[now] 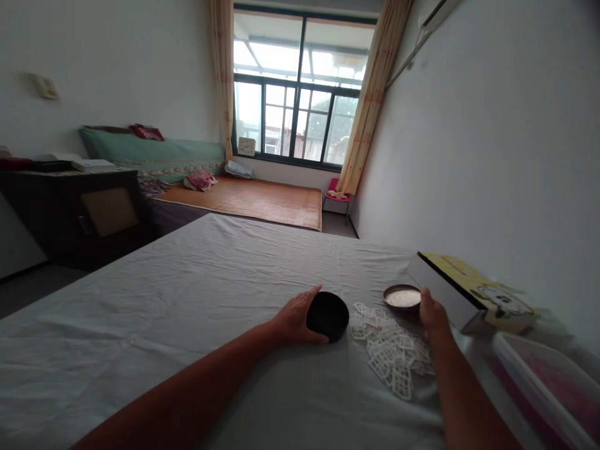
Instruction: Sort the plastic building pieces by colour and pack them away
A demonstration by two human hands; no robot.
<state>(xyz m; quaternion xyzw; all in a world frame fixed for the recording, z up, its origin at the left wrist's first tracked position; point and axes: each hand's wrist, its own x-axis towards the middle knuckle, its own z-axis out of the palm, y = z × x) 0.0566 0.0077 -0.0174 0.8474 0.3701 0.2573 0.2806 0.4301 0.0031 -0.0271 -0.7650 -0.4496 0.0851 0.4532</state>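
Note:
My left hand point(296, 317) grips the side of a black round bowl point(328, 317) on the sheet-covered surface, thumb at the near side and fingers at the far side. The bowl's dark inside faces me, and I make out nothing in it. To the right, my right hand point(432, 314) holds a shallow round dish point(402, 297) with a brown rim and a pale inside by its right edge. The dish is tilted slightly; I cannot tell whether it touches the sheet. Between and below the two hands lies a loose pile of white lattice-like pieces point(396, 350).
A light grey sheet point(187, 312) covers the surface. At right are a yellow-topped box point(469, 290) and a clear-lidded plastic container point(544, 381), beside the white wall. Further off stand a mat-covered bed point(262, 200), a dark cabinet point(94, 212) and a pink chair point(336, 192).

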